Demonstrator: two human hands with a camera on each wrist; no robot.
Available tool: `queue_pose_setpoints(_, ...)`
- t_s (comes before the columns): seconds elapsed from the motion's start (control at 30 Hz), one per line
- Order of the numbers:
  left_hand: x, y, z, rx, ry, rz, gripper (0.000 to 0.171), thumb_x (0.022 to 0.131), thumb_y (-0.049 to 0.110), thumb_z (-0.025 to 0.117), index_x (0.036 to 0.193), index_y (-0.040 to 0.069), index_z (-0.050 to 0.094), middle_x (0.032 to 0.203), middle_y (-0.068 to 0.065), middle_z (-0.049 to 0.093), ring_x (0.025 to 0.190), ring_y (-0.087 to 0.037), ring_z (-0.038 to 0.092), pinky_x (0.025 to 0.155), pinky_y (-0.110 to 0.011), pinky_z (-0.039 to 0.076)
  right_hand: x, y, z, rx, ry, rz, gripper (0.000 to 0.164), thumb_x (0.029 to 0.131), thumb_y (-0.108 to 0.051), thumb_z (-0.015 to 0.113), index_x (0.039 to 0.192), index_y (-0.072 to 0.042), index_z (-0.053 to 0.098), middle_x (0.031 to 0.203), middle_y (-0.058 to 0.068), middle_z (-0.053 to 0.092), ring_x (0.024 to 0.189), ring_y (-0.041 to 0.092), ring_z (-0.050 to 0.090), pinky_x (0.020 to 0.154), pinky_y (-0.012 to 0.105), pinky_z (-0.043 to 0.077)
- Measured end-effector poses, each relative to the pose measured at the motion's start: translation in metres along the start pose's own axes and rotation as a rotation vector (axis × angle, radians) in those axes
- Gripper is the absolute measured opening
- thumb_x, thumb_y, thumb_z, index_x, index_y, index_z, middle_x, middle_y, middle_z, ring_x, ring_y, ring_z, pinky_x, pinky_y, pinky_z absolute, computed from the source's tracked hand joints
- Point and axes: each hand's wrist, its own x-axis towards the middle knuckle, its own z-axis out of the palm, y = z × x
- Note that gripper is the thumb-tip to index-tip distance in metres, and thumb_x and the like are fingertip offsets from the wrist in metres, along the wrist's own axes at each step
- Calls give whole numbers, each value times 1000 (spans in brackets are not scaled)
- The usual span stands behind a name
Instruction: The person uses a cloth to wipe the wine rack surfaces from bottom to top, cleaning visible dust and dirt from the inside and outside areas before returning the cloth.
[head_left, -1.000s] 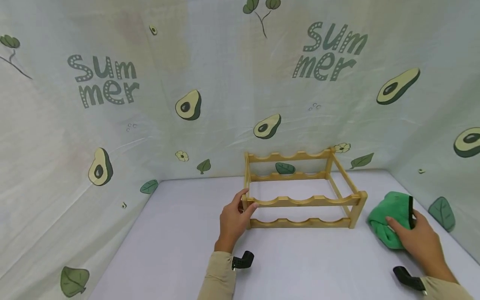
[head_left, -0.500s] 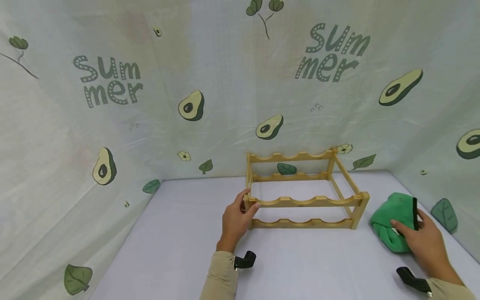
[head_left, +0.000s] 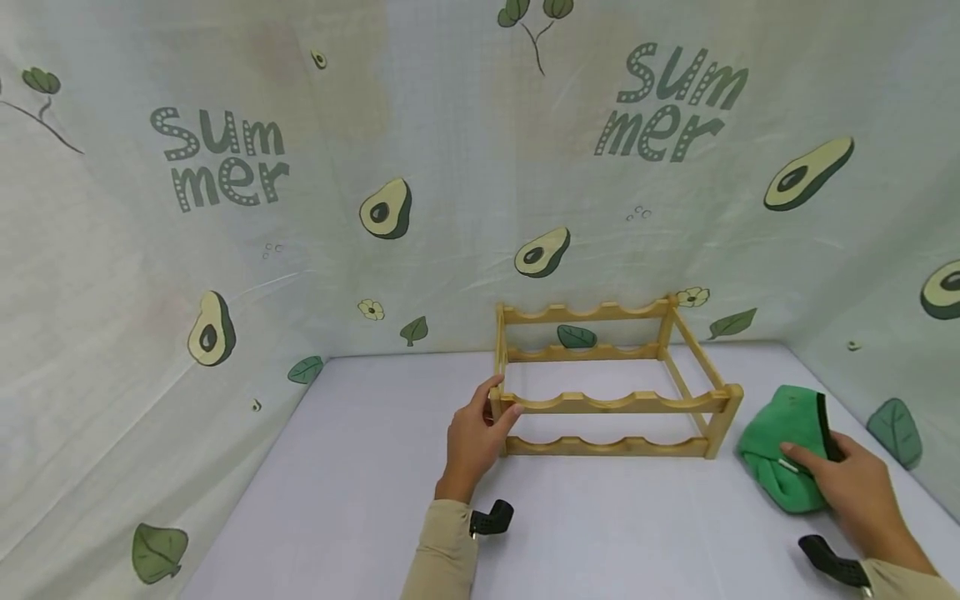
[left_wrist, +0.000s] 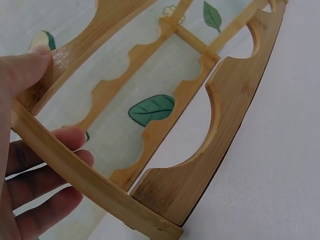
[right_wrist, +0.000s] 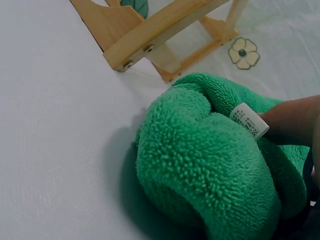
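Note:
A wooden bottle rack (head_left: 615,404) with two tiers of scalloped rails stands on the white table. My left hand (head_left: 474,437) grips its front left corner post; in the left wrist view the thumb (left_wrist: 31,67) lies on the upper rail and the fingers curl behind the end post. To the right of the rack, my right hand (head_left: 862,483) holds a bunched green terry cloth (head_left: 783,450) with a dark edge, the thumb pressing its near side. A small white label (right_wrist: 249,121) sticks out by the thumb in the right wrist view. The cloth hides most of the right fingers.
A pale fabric backdrop (head_left: 450,150) printed with avocados, leaves and lettering rises behind the table and along both sides. The white table surface (head_left: 375,483) spreads left of and in front of the rack. Black wrist mounts (head_left: 491,518) sit at both sleeves.
The right hand has shifted slightly right and toward me with the green cloth, whose white label now shows by the thumb. The left hand keeps its grip on the rack.

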Motion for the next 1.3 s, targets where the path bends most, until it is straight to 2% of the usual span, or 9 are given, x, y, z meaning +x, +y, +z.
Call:
queue_pose_setpoints(0.13, 0, -1, 0, -24, -10, -28, 57, 92, 54, 67, 142, 28, 55, 85, 6, 69, 74, -7, 64, 63, -27, 52, -2, -1, 0, -64, 19, -85, 95, 97, -51, 58, 151, 15, 16, 148, 45, 23, 134, 62, 26, 104, 70, 27)
queue_pose_setpoints(0.23, 0, 0, -1, -32, -16, -47, 59, 91, 56, 67, 142, 29, 55, 85, 6, 68, 73, -6, 64, 63, -27, 51, -2, -2, 2, -73, 40, -107, 92, 98, -48, 58, 150, 15, 17, 148, 44, 24, 134, 62, 26, 104, 70, 26)
queue_pose_setpoints(0.53, 2, 2, 0, -12, -32, -47, 64, 90, 63, 64, 143, 30, 54, 83, 7, 66, 71, -6, 62, 61, -27, 50, -2, 1, 5, -22, 56, -72, 91, 98, -47, 58, 153, 12, 15, 152, 41, 21, 136, 59, 25, 106, 69, 25)
queue_pose_setpoints(0.83, 0, 2, -3, -17, -38, -44, 60, 93, 60, 61, 143, 28, 54, 84, 8, 68, 74, -5, 65, 62, -27, 51, -5, -5, 5, 9, 47, -57, 91, 98, -46, 59, 155, 7, 12, 155, 38, 17, 138, 58, 23, 106, 69, 24)
queue_pose_setpoints(1.0, 1, 1, -4, -22, -47, -41, 60, 93, 56, 64, 144, 26, 54, 82, 9, 66, 75, -6, 64, 65, -28, 51, -4, -5, 4, 48, 40, -1, 93, 97, -46, 60, 157, 3, 10, 157, 37, 13, 141, 57, 20, 107, 68, 25)
queue_pose_setpoints(1.17, 2, 0, -4, -23, -39, -35, 59, 90, 56, 68, 141, 28, 56, 81, 9, 64, 74, -6, 63, 65, -28, 51, -1, -3, 6, 141, 47, 88, 95, 95, -45, 64, 160, -5, 8, 162, 27, 9, 145, 50, 18, 110, 64, 25)
queue_pose_setpoints(1.3, 2, 1, -4, -36, -14, -25, 53, 89, 54, 71, 134, 28, 61, 81, 8, 66, 73, -6, 64, 64, -28, 52, 2, -2, 8, 257, 72, 142, 93, 93, -45, 69, 162, -18, 12, 165, 17, 11, 147, 38, 22, 112, 56, 28)
